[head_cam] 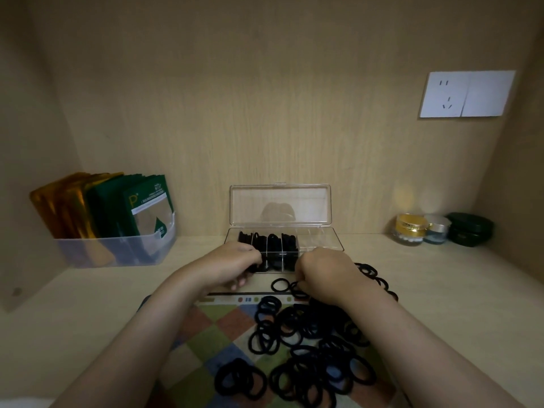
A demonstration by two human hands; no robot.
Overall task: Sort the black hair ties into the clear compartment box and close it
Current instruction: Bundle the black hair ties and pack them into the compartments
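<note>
Clear compartment box (323, 246): on table (441, 278), lid (279, 201) raised, left compartments filled. Black hair ties (312, 348): heaped on checked mat (206, 334) before it. Left grip (232, 262): curled at box's front-left corner, hold unclear. Right grip (322, 275): pinching one tie.

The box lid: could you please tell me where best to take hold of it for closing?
Probably the small tab on the lid's top edge, pinched from above. The lid stands upright, hinged along the back of the box, so its top edge is free to swing forward.
</note>
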